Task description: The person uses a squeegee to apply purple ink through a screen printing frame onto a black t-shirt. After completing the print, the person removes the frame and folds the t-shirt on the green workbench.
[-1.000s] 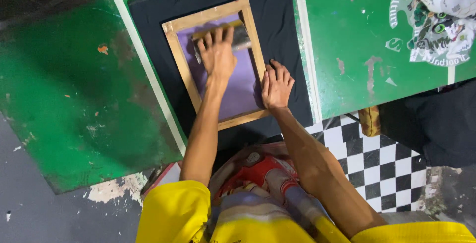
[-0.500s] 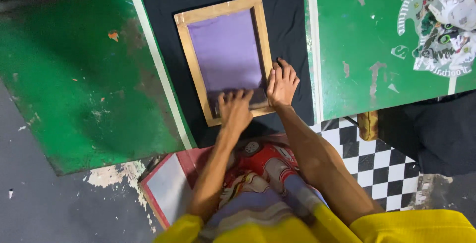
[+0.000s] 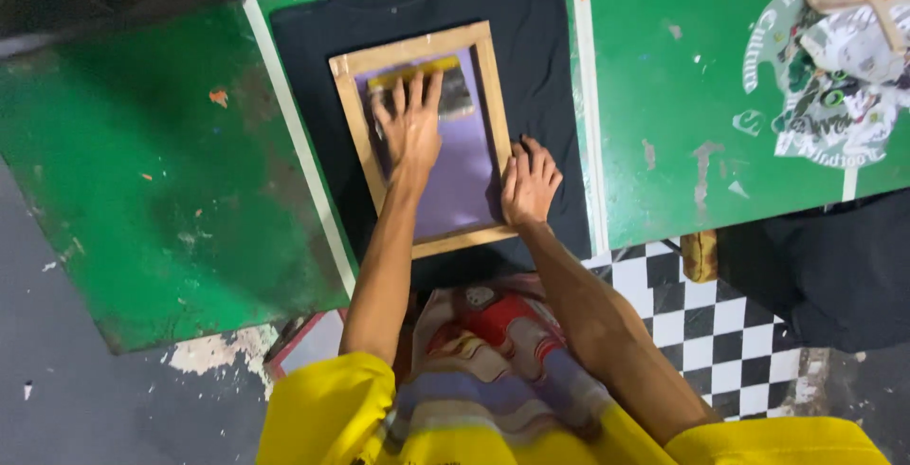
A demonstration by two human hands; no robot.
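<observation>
Squeegee (image 3: 422, 86), a yellow-edged bar with a dark blade, lies across the upper part of the purple mesh inside the wooden screen frame (image 3: 499, 114), upper middle of the frame. The left hand (image 3: 409, 128) reaches up from the bottom of the picture on a straight, outstretched arm; its palm lies flat on the mesh and its spread fingers rest over the squeegee, pressing on it rather than closing round it. The right hand (image 3: 529, 183) sits lower and to the right, arm bent at the elbow, fingers together and flat, pressing down on the frame's right rail and lower right corner; it grasps nothing. The frame lies square on a black T-shirt (image 3: 531, 29) spread over a narrow board between two white edges. Around it stretches a worn green table (image 3: 142, 190) with chipped paint. At the upper right of the frame lies a crumpled printed cloth (image 3: 834, 95).
</observation>
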